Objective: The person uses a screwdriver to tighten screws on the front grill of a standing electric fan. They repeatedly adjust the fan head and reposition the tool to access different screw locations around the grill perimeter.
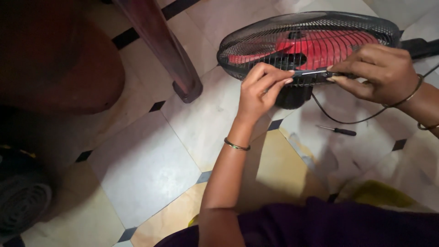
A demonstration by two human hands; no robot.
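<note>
We see a fan (311, 43) lying far right on the tiled floor (151, 164); our left hand (260, 91) and right hand (379, 73) both pinch its rim clip (315, 73) (long axis left-right). A screwdriver (340, 131) lies nearer.

A black wire fan guard (256, 43) covers bright red blades (329, 48) and a black motor housing (292, 97). A thin black cord (347, 121) and a black-handled screwdriver (340, 131) lie on a floor (151, 164) of pale grey and cream tiles set with small black diamonds. A dark reddish-brown furniture leg (169, 50) stands near the floor's far edge. Both wrists wear thin gold bangles (236, 146); the clothing (329, 224) is deep purple.
</note>
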